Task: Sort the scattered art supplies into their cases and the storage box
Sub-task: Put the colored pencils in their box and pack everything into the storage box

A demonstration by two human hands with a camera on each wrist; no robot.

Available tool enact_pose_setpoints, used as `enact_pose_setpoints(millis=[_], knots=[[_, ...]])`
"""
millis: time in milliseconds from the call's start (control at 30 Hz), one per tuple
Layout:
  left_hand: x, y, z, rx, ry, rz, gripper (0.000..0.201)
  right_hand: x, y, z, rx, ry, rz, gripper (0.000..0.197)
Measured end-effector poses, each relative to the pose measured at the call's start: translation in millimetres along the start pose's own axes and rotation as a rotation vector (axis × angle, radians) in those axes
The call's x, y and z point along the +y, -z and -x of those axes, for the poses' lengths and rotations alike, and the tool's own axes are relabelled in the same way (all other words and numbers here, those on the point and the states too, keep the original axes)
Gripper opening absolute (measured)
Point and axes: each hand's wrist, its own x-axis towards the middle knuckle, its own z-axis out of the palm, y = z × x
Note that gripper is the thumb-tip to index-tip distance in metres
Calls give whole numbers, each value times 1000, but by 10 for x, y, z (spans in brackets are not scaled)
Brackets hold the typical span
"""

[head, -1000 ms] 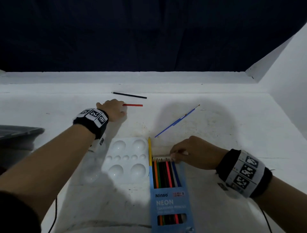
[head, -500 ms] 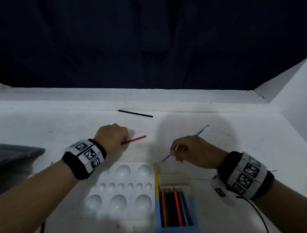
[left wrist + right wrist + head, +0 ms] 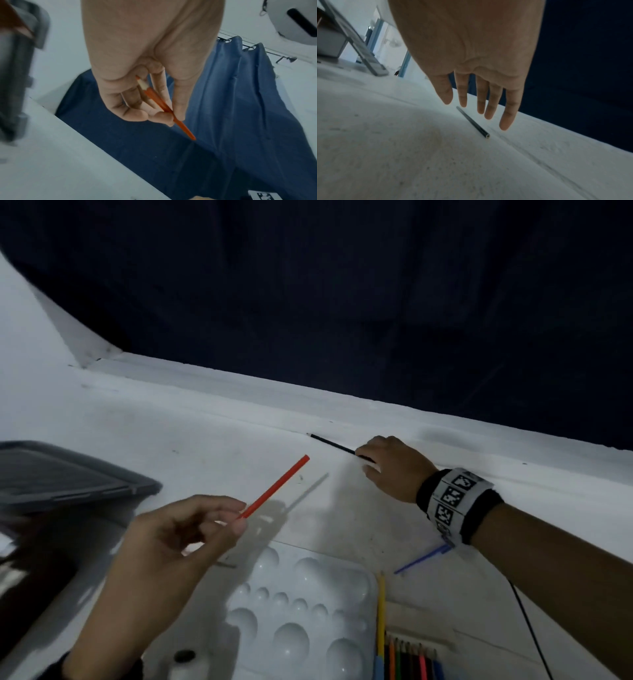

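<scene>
The right hand (image 3: 471, 60) reaches with straight, spread fingers, holding nothing, just above the black pencil (image 3: 473, 123). The pencil lies flat on the surface (image 3: 205, 440) near its far edge, long axis running leftward from under the fingertips, blunt end nearest the grip. The left hand (image 3: 178, 542) pinches a red pencil (image 3: 274, 487), lifted and well apart. The head view hides the right fingertips; the wrist view shows them not yet closed.
</scene>
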Motion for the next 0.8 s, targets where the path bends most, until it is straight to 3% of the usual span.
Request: enact_pose_setpoints(millis=[133,300,467,667,733,800], knots=[[-105,51,428,141,98,122,21,-27,-163,-190,-223,-50,215,38],[-215,49,733,257,196,200,28,-56,-224,-183,-126,-72,235,23],[-117,-47,814,300,264,248,30,-78,-189,-2,-52,-105,122,23],[-3,-310,821,227,329,423,39,-154,13,528,38,-159,-132,19],[3,-418,809,190,350,506,53,-205,78,758,74,-187,-252,28],[28,-530,796,111,378,558,49,-271,122,1016,96,-219,-389,38]])
